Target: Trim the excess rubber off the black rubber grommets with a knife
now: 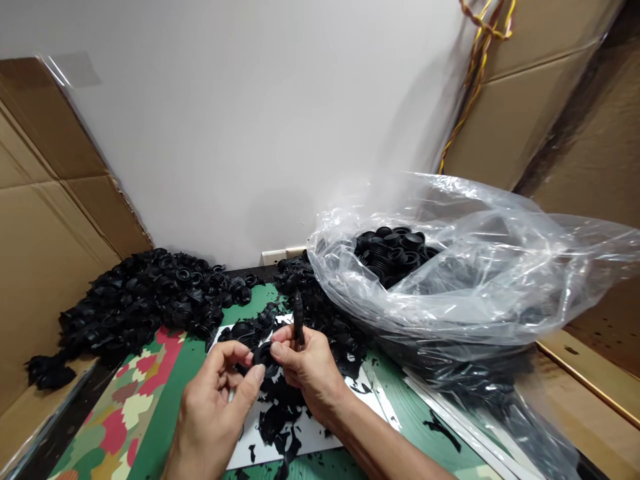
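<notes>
My left hand (215,400) and my right hand (310,367) meet over the table, both pinching one small black rubber ring-shaped part (263,354) between thumb and fingers. My right hand also grips a slim black tool (299,317) that sticks up from its fist. Under the hands lies a white sheet (310,433) strewn with black rubber scraps (283,417).
A heap of black rubber parts (145,293) fills the back left of the table. A large clear plastic bag (465,267) holding more such parts stands on the right. Cardboard walls (45,220) close in both sides. A camouflage-patterned mat (130,407) covers the table.
</notes>
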The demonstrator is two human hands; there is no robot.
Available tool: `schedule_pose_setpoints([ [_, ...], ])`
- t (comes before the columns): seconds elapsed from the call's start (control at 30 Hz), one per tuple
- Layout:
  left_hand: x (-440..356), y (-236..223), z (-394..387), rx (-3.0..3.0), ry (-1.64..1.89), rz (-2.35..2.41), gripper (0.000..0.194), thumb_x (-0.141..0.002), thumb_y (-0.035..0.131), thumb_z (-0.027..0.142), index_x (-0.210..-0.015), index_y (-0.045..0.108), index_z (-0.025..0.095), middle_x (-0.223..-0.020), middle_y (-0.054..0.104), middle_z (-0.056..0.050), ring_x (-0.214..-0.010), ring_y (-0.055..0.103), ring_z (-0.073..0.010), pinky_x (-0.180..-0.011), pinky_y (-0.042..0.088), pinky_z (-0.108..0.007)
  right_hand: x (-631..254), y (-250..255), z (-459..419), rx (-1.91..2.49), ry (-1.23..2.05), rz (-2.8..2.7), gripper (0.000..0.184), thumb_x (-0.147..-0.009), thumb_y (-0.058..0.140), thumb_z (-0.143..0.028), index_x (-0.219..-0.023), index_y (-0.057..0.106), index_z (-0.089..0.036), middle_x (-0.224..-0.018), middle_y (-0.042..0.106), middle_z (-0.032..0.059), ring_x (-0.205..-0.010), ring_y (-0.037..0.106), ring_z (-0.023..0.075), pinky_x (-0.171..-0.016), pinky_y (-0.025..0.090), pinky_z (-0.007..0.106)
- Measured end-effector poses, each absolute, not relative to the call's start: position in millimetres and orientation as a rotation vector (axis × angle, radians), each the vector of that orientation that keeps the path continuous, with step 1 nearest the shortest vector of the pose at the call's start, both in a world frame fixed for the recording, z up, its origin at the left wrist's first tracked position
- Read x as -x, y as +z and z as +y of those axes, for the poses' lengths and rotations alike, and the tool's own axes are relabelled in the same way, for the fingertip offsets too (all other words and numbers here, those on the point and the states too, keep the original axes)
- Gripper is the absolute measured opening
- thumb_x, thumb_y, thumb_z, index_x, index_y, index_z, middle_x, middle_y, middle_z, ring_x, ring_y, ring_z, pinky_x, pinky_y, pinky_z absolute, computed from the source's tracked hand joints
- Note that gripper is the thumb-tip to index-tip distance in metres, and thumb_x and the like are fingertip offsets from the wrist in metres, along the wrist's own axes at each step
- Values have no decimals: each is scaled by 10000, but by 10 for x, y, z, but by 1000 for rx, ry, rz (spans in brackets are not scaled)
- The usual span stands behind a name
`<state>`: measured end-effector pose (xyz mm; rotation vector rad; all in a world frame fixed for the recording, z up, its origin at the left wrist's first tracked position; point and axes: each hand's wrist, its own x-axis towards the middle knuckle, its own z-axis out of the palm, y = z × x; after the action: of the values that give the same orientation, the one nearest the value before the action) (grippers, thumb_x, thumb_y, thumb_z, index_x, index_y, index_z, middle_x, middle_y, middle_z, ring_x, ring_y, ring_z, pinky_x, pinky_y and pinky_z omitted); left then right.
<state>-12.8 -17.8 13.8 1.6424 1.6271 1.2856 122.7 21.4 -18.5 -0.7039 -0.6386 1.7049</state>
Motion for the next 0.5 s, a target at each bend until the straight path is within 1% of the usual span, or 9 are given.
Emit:
schedule_pose_setpoints([
  [0.13,79,111,-161,-1593,1333,1643,194,-667,666,362,-776,600,216,-655,601,19,-487,555,-128,-457,485,-230,-1228,-164,205,680,1750,-614,409,-458,856,-348,-674,578,-138,-417,421,-105,-337,209,2,-342,134,171],
  [0.27,86,66,-158,-1712,1326,1699,132,-705,629,329,-789,613,228,-673,622,15,-531,594,-140,-511,503,-233,-1228,-145,198,679,1848,-563,459,-415,868,-386,-661,565,-145,-367,348,-133,-319,183,-5,-344,106,173],
  [0.37,79,64,-160,-1869,1257,1712,113,-735,600,319,-807,635,238,-690,667,9,-558,623,-148,-543,508,-230,-1225,-156,206,677,1887,-541,487,-395,865,-420,-658,558,-149,-342,326,-139,-309,178,-4,-343,92,174],
  [0.5,68,101,-138,-2099,1124,1789,127,-722,591,302,-820,647,243,-652,700,11,-499,630,-155,-486,482,-236,-1217,-186,215,704,1840,-557,469,-416,850,-424,-660,559,-149,-335,317,-140,-307,174,-2,-344,90,177],
])
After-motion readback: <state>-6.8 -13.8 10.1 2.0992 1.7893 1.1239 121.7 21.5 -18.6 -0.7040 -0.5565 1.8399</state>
